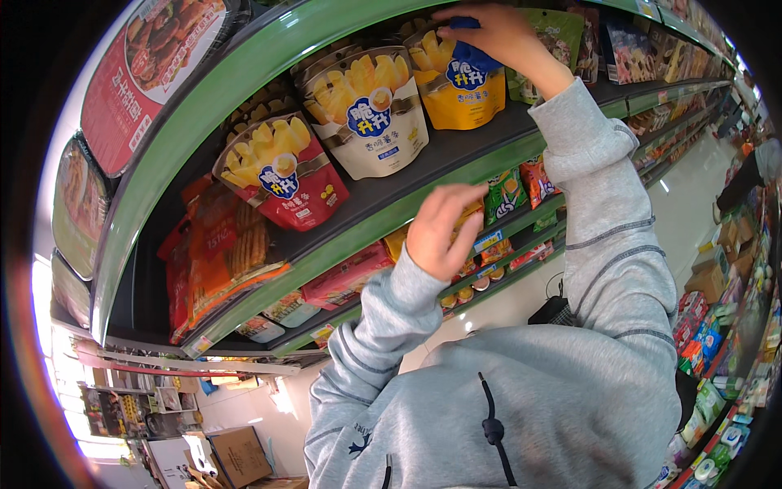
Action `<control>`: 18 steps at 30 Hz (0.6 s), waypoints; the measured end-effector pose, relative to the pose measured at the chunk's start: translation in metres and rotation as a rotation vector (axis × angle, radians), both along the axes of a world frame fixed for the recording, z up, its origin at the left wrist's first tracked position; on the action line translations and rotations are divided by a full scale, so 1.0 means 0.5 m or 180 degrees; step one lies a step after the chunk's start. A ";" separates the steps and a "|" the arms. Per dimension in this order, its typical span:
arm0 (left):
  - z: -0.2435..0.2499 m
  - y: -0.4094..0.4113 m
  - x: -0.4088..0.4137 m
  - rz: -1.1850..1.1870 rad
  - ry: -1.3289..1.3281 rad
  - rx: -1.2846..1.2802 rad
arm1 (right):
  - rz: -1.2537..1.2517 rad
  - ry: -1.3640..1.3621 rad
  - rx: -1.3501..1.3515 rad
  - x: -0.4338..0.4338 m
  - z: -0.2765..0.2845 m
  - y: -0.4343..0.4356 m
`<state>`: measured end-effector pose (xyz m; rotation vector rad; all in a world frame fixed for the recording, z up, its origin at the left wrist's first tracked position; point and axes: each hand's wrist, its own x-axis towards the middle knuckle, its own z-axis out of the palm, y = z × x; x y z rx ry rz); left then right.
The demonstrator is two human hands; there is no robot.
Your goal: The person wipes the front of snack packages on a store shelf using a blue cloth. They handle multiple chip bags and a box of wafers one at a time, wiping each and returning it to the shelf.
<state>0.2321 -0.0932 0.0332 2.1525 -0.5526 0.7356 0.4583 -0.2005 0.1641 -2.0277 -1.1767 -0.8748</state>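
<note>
My right hand (pixel 498 38) reaches up to the shelf with a blue cloth (pixel 473 55) bunched under its fingers. The cloth lies against the upper part of a yellow pouch of potato sticks (pixel 467 104). Beside it stand a white pouch (pixel 366 110) and a red pouch (pixel 281 174) of the same kind, both leaning slightly back. My left hand (pixel 440 226) hovers in front of the shelf edge, holding nothing, with its thumb apart from the fingers. A green pouch (pixel 550 36) stands just behind my right wrist.
The shelf's green front edge (pixel 342 214) runs between my hands. Red and orange snack bags (pixel 214 250) lean at its left end. Packaged food tubs (pixel 156 73) sit on a higher shelf. Lower shelves hold small snack bags (pixel 504 192). Cardboard boxes (pixel 238 455) stand on the floor.
</note>
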 end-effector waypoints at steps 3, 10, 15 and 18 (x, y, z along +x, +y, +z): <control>0.018 0.001 0.031 0.0217 -0.0003 -0.0271 | -0.0220 0.0113 -0.0371 0.000 0.011 0.002; 0.019 -0.003 0.072 0.0637 0.0301 -0.0691 | 0.0314 0.0480 -0.0120 -0.045 0.030 -0.056; 0.002 0.000 0.105 0.0432 0.0571 -0.1024 | 0.0941 0.0874 0.0273 -0.058 0.046 -0.083; -0.009 0.002 0.116 0.0150 0.0613 -0.1301 | 0.1174 0.1059 0.0353 -0.057 0.051 -0.089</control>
